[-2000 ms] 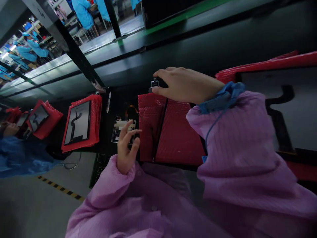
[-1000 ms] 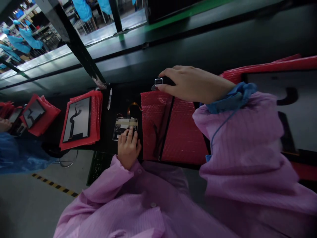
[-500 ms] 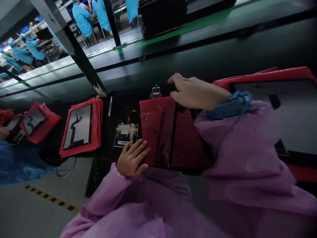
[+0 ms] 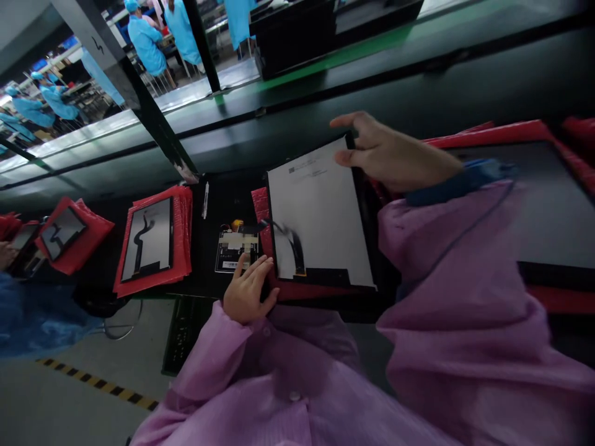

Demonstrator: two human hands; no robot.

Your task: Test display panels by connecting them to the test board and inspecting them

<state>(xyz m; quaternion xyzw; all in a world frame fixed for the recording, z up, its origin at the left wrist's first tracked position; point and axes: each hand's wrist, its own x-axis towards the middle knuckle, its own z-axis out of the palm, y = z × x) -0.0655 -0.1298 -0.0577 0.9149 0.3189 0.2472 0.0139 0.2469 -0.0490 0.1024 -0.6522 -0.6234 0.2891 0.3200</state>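
Note:
My right hand (image 4: 372, 145) grips the far right corner of an LCD panel (image 4: 320, 210), thumb on its pale back and forefinger stretched past the edge. The panel is tilted above a red bubble-wrap sheet (image 4: 302, 290). A black ribbon cable (image 4: 294, 241) curves from the panel's near edge toward a small circuit board (image 4: 227, 251) on its left. Fingers extended, my left hand (image 4: 248, 288) rests open at the board's near right corner, beside the panel. Whether the cable touches the board's connector cannot be made out.
Left of the board lie a white pen (image 4: 206, 200) and a panel on stacked red sheets (image 4: 151, 238). On the right lies a larger panel (image 4: 525, 204) on red wrap. A co-worker's blue sleeve (image 4: 41, 316) is at far left. A metal post (image 4: 153, 127) rises behind the bench.
The LCD panel has swung from nearly edge-on to back side up, carried by my right hand. Its ribbon cable now reaches toward the board. My left hand has barely shifted.

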